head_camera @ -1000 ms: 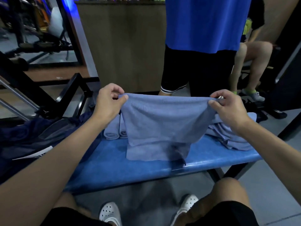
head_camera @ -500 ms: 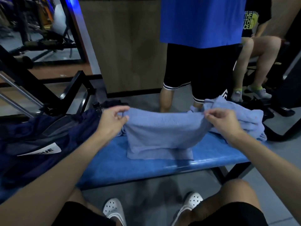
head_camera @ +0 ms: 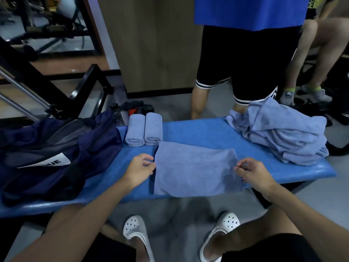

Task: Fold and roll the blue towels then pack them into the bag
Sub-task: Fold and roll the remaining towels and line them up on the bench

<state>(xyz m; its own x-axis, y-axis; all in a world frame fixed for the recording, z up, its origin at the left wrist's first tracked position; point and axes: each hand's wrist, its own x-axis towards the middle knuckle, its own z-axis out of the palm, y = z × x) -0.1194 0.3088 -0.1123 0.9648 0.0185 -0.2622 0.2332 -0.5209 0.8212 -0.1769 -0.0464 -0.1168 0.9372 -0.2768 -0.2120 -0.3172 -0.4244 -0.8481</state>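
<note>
A light-blue folded towel [head_camera: 196, 169] lies flat on the blue padded bench [head_camera: 198, 131] in front of me. My left hand [head_camera: 138, 170] sits at its left edge with the fingers loosely curled and nothing between them. My right hand [head_camera: 254, 172] is at the right edge, thumb and forefinger pinching the cloth. Two rolled towels [head_camera: 144, 129] stand side by side just behind the flat one. An unfolded pile of blue towels [head_camera: 281, 137] fills the bench's right end. The open navy bag [head_camera: 56, 154] slumps on the left end.
A person in a blue shirt and black shorts [head_camera: 239, 63] stands close behind the bench. Another person's legs [head_camera: 311, 53] are at the far right. Black gym frames [head_camera: 62, 87] stand to the left. My white clogs [head_camera: 136, 231] are on the floor below.
The towel I held up by its top corners has come down and now lies flat on the bench. Both hands dropped to its side edges, and the left let go.
</note>
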